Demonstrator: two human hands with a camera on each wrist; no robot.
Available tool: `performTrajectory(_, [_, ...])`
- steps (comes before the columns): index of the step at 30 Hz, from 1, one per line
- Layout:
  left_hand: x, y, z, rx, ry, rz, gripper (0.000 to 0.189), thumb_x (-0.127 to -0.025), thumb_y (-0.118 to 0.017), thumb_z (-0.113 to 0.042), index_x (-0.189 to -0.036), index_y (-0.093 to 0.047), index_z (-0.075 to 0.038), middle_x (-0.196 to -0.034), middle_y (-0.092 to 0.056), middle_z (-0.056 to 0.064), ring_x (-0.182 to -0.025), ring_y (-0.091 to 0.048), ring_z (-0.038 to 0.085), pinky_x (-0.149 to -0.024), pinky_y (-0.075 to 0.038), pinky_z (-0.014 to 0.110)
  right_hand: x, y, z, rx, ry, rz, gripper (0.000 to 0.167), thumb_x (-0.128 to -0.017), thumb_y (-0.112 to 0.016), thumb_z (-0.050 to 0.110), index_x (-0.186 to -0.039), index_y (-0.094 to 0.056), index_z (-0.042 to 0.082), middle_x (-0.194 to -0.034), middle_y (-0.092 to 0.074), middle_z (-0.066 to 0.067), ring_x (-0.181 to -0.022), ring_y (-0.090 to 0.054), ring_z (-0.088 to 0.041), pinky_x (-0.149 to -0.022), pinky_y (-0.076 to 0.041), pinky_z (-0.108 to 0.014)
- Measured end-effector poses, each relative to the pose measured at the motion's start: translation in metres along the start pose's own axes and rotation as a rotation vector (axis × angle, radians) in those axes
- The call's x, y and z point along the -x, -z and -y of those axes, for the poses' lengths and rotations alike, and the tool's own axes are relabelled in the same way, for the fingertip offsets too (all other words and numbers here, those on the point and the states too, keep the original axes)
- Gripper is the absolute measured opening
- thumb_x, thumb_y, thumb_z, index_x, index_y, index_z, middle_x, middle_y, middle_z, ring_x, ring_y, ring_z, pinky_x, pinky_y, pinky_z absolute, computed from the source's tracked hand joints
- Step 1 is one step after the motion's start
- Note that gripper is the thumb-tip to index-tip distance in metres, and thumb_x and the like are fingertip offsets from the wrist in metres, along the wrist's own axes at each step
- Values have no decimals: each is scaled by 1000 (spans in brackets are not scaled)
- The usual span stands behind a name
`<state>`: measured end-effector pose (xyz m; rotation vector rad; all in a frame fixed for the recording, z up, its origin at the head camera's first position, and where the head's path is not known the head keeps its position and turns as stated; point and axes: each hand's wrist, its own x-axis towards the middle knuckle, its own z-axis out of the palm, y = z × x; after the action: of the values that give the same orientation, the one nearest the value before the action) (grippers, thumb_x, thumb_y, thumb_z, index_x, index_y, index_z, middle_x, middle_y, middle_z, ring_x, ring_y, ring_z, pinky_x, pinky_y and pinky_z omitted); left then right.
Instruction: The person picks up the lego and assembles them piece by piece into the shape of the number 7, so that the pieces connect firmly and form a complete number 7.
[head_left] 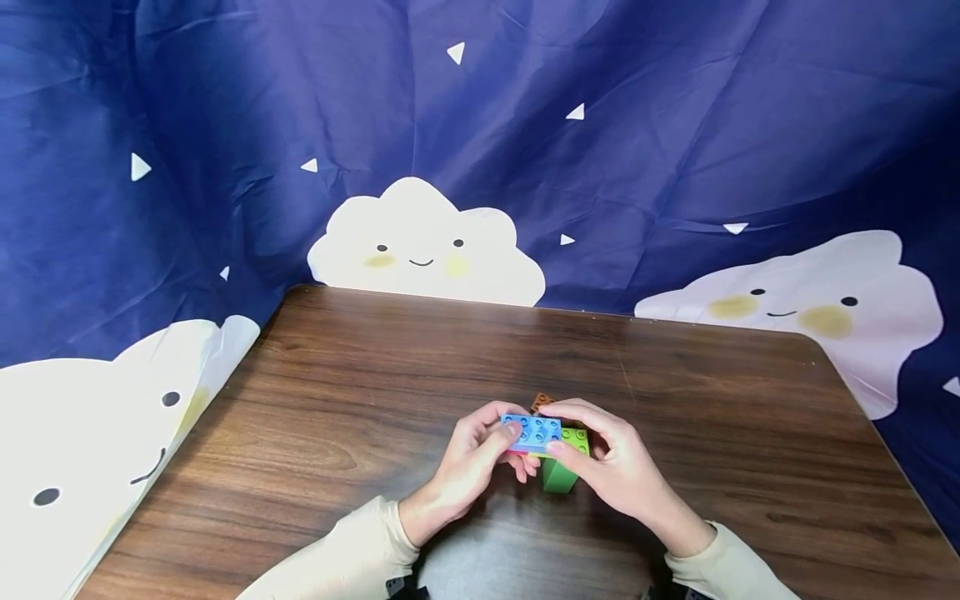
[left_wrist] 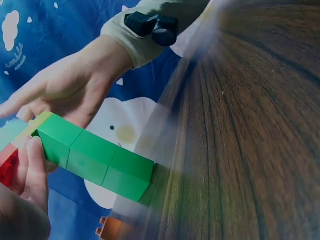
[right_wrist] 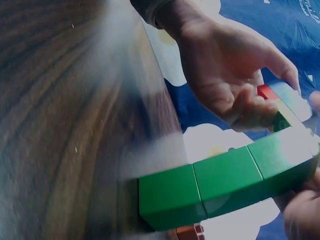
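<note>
My left hand (head_left: 472,454) pinches a blue studded building brick (head_left: 534,435), thumb on top and fingers curled below. Under the blue brick shows a red brick (right_wrist: 267,92). From the right, my right hand (head_left: 622,458) has its thumb at the blue brick's near right corner and its other fingers round the far side. Between the hands a lime green brick (head_left: 576,439) tops a column of green bricks (right_wrist: 225,185), which stands upright at the tabletop. Blue and red overhang to the column's left. Fingers hide part of the joint.
Just behind the column lies a small orange-brown brick (head_left: 542,401) with studs. The brown wood-grain table (head_left: 360,367) reaches back to a dark blue curtain (head_left: 480,125) printed with white clouds. Dark devices (left_wrist: 152,27) are strapped at the wrists.
</note>
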<state>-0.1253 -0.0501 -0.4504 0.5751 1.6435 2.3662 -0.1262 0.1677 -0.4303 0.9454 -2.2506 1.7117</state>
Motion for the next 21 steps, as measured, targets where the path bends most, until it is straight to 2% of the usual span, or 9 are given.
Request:
performTrajectory(1, [0, 0, 0, -1, -4, 4, 36, -107, -49, -9, -127, -52, 21, -80, -74, 0, -67, -69, 9, -62, -59, 23, 0, 2, -1, -9, 3, 3, 38, -96, -70, -13, -132, -71, -1, -129, -74, -6, -116, -68, -4, -86, -58, -16])
performTrajectory(5, [0, 1, 0, -6, 3, 14, 38, -107, -48, -11, -129, -51, 20, -83, -66, 41, -68, -70, 10, -62, -60, 24, -5, 13, -6, 8, -13, -28, 32, -103, -59, -11, -129, -72, 0, -126, -77, -8, -116, -71, -3, -97, -56, -14])
performTrajectory(7, [0, 2, 0, -4, 5, 25, 39, -108, -47, -12, -130, -51, 20, -90, -56, 56, -69, -71, 10, -62, -60, 25, -9, 19, -12, 65, -27, -57, 29, -104, -58, -9, -125, -75, 2, -118, -78, -12, -108, -72, -3, -94, -56, -13])
performTrajectory(8, [0, 2, 0, -2, 9, 30, 39, -109, -47, -13, -130, -50, 19, -92, -54, 60, -70, -71, 10, -63, -60, 25, -11, 22, -16, 99, -46, -67, 27, -105, -59, -7, -123, -76, 4, -114, -79, -13, -104, -73, -2, -90, -57, -13])
performTrajectory(9, [0, 2, 1, 0, 6, 37, 40, -109, -47, -14, -130, -50, 20, -92, -54, 59, -70, -71, 10, -63, -60, 24, -13, 25, -20, 132, -60, -73, 25, -105, -60, -6, -121, -77, 4, -111, -79, -16, -100, -73, -4, -85, -57, -14])
performTrajectory(11, [0, 4, 1, 14, -2, 52, 41, -111, -49, -16, -131, -49, 20, -88, -63, 47, -71, -72, 10, -63, -60, 24, -16, 31, -30, 198, -111, -67, 22, -104, -64, -3, -119, -78, 5, -109, -79, -15, -96, -72, -4, -80, -57, -15])
performTrajectory(16, [1, 6, 4, 48, -20, 85, 48, -109, -63, -15, -131, -45, 23, -90, -75, 0, -75, -72, 8, -65, -60, 23, -25, 38, -51, 379, -225, 12, 18, -102, -72, 7, -119, -80, 8, -114, -80, -5, -101, -71, -10, -86, -58, -24])
performTrajectory(18, [1, 6, 5, 52, -15, 84, 51, -106, -68, -13, -131, -44, 23, -91, -75, -4, -75, -72, 6, -66, -60, 22, -30, 37, -59, 430, -237, 63, 19, -101, -75, 10, -120, -79, 9, -114, -79, -3, -102, -71, -12, -88, -59, -29])
performTrajectory(21, [2, 6, 4, 54, -4, 70, 49, -104, -70, -11, -131, -45, 23, -92, -76, -5, -76, -72, 6, -67, -61, 22, -36, 35, -69, 454, -206, 132, 22, -99, -78, 11, -120, -78, 6, -113, -78, -6, -97, -72, -15, -83, -60, -34])
